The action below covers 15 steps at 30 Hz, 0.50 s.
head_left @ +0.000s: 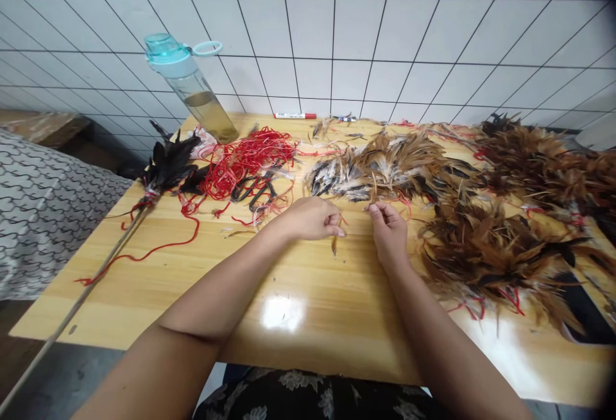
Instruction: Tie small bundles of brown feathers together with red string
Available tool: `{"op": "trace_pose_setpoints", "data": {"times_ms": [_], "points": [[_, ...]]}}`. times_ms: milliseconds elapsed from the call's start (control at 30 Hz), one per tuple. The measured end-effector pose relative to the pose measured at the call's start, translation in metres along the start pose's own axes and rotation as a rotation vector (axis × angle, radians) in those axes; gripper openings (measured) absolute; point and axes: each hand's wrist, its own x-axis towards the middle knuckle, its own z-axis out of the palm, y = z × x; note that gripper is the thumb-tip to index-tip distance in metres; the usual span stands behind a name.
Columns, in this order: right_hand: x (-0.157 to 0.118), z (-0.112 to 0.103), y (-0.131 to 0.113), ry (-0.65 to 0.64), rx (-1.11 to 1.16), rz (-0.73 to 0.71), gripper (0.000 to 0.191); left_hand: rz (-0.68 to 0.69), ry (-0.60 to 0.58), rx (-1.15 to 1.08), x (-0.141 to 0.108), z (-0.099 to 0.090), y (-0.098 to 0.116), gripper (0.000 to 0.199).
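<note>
Nearest you are your dark floral clothes (308, 397) at the edge of the wooden table (144, 298). On the left, a long stick (110, 253) topped with black feathers (168, 167) lies on the table, just beside a tangle of red string (245, 163) with black-handled scissors (253, 189) on it. A water bottle (192, 86) stands beyond them. Your left hand (308, 218) is curled, pinching a small tan feather (334, 245) that hangs from its fingertips, close to your right hand (387, 231). That hand's fingertips (371, 210) are pinched together; anything between them is too small to tell. Heaps of brown feathers (495, 253) fill the right.
</note>
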Motion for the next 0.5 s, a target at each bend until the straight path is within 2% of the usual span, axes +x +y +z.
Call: {"op": "trace_pose_setpoints", "data": {"times_ms": [100,167,267,333,500], "points": [[0.0,0.001,0.004,-0.007,-0.046,-0.042,0.024,-0.059,-0.075,0.125,-0.006,0.002,0.012,0.034],[0.0,0.001,0.006,-0.009,-0.062,-0.063,0.023,-0.06,-0.056,0.191,-0.007,0.01,0.022,0.034],[0.001,0.001,0.006,-0.008,-0.08,-0.076,0.022,-0.063,0.006,0.253,-0.007,0.023,0.032,0.014],[0.0,0.001,0.006,-0.006,-0.091,-0.082,0.022,-0.055,0.028,0.229,-0.006,0.029,0.033,0.003],[0.0,0.001,0.005,-0.013,-0.102,-0.094,0.023,0.06,0.132,-0.048,0.003,0.026,0.014,0.014]]}}
